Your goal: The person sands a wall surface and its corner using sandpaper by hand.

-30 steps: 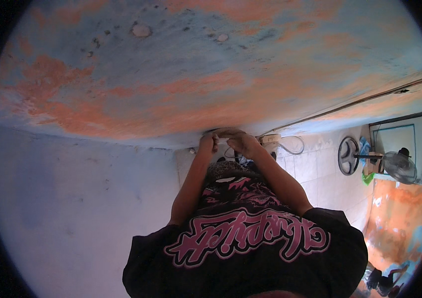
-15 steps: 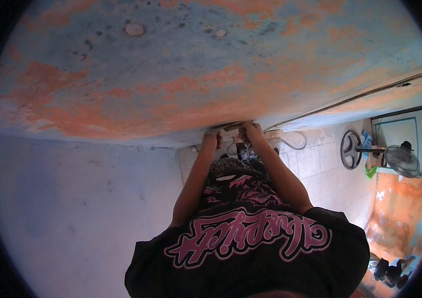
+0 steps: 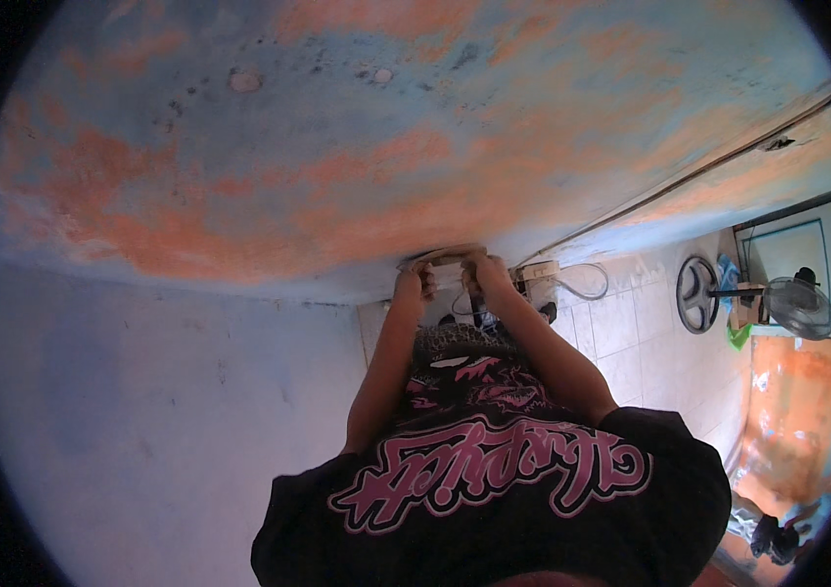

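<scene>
Fitting step — left hand (image 3: 414, 284) and right hand (image 3: 483, 271) pinch a pale flat piece (image 3: 443, 258) (kind unclear) against the orange-blue wall (image 3: 337, 166); next move calls for steady pressure.

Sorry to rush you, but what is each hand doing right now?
Left hand: fingers curled, gripping something small and pale that cannot be identified.
Right hand: curled closed on the same small item; what it is cannot be told.
</scene>
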The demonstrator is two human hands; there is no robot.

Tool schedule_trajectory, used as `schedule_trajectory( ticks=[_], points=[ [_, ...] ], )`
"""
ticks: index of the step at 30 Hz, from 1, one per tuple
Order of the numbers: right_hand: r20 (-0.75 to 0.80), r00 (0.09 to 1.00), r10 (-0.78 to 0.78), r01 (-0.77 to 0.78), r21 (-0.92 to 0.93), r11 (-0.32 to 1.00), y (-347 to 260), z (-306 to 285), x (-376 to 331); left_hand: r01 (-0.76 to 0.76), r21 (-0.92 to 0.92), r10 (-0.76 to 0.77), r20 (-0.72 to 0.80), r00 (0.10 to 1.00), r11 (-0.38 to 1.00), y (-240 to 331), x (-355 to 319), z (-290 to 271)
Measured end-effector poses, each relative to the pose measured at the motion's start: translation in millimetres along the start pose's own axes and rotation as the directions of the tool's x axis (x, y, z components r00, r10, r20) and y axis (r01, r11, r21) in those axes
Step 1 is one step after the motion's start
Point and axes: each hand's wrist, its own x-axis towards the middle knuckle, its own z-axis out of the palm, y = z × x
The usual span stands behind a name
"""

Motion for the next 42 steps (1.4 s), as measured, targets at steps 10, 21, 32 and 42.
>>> schedule_trajectory(
  ticks=[10, 21, 32, 42],
  points=[
    [-0.150, 0.977, -0.149, 0.152, 0.008, 0.988, -6, -11, -13, -0.040, 0.083, 0.047, -0.082, 0.996, 0.996, -12, -5, 23],
    [-0.405, 0.893, -0.195, 0.291, 0.190, 0.938, -17, -38, -9, -0.120, 0.304, 0.137, -0.035, 0.990, 0.945, -33, 12, 62],
    [-0.345, 0.886, -0.309, 0.386, 0.182, 0.904, -33, -62, -19, -0.224, 0.393, 0.207, 0.087, 0.975, 0.892, -24, -14, 85],
    [-0.160, 0.982, -0.104, 0.130, 0.159, 0.979, -31, -61, -12, -0.069, 0.205, 0.056, 0.070, 0.996, 0.976, -17, -15, 73]
  ],
)
